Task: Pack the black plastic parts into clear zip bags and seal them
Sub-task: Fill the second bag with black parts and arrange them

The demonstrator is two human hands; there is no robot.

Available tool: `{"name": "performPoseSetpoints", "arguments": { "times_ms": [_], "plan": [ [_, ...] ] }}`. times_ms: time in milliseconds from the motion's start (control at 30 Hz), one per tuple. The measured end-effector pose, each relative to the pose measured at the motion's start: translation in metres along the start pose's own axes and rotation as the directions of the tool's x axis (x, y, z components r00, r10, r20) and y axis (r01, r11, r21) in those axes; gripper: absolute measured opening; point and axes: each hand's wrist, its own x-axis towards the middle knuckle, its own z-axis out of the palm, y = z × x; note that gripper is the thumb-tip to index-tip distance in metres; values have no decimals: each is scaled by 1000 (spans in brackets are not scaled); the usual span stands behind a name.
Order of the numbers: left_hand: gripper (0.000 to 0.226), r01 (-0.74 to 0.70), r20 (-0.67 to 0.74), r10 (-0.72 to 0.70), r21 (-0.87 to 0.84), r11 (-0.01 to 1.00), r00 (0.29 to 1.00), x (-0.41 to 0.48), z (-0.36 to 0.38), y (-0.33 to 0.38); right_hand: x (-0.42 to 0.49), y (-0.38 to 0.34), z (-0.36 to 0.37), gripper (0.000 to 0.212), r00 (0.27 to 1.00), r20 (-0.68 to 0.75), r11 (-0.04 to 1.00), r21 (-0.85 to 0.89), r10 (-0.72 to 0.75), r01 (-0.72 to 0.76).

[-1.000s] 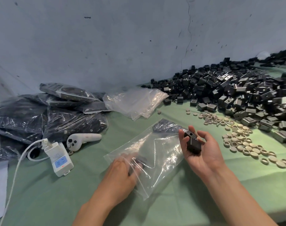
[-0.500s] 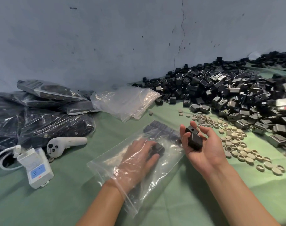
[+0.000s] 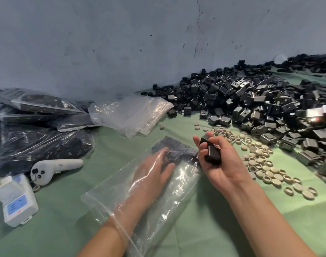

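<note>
A clear zip bag (image 3: 177, 193) lies on the green cloth in front of me. My left hand (image 3: 151, 175) is deep inside it, fingers stretched flat towards several black plastic parts (image 3: 175, 147) stacked at the bag's far end. Just right of the bag, my right hand (image 3: 219, 160) is palm up, its fingers curled round black plastic parts (image 3: 211, 152). A big heap of loose black parts (image 3: 260, 101) covers the table to the right and back.
Filled bags of black parts (image 3: 37, 130) pile up at the left. Empty clear bags (image 3: 128, 114) lie behind the open bag. Several beige rings and caps (image 3: 260, 164) are scattered right of my right hand. A white controller (image 3: 54, 168) and a white device (image 3: 17, 201) sit at the left.
My left hand has pushed further into the bag, reaching the stacked parts, with its fingers now flat. My right hand keeps its parts, fingers curled tighter. The view has shifted left.
</note>
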Motion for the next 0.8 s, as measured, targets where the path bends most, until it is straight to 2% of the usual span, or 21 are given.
{"name": "performPoseSetpoints", "arguments": {
  "times_ms": [100,167,233,267,333,400,467,567,667,733,800],
  "plan": [
    [33,-43,-21,42,-14,999,999,-19,-14,-11,-6,5,-1,22,999,49,987,-158,-17,25],
    [26,-9,84,10,-15,1000,996,-35,-36,-20,-11,11,-1,31,994,78,940,-324,-80,101],
    [32,143,182,-117,-137,980,976,-48,-63,-21,-17,17,-1,35,975,147,857,-467,-166,216],
    [37,227,171,-189,-244,943,967,-54,-76,-20,-20,21,0,36,958,193,799,-531,-212,284],
    [32,258,-9,-276,-333,907,961,-63,-98,-15,-28,30,1,41,914,283,661,-632,-290,405],
    [25,250,-252,-310,-244,937,917,-74,-113,-5,-37,42,3,48,889,330,585,-670,-318,458],
    [26,184,-418,-264,-223,957,869,-84,-121,12,-47,56,7,53,890,345,572,-681,-298,456],
    [25,52,-479,-155,-221,974,864,-95,-121,36,-60,75,12,48,884,412,510,-724,-219,464],
    [21,-48,-391,-16,-153,987,920,-104,-117,46,-71,90,16,51,859,483,448,-739,-169,504],
    [38,-64,-258,60,-8,998,964,-110,-115,48,-78,96,18,48,843,516,444,-727,-151,524],
    [51,-70,-191,90,106,992,978,-114,-115,46,-84,101,19,39,835,531,443,-720,-146,535]
  ]
}}
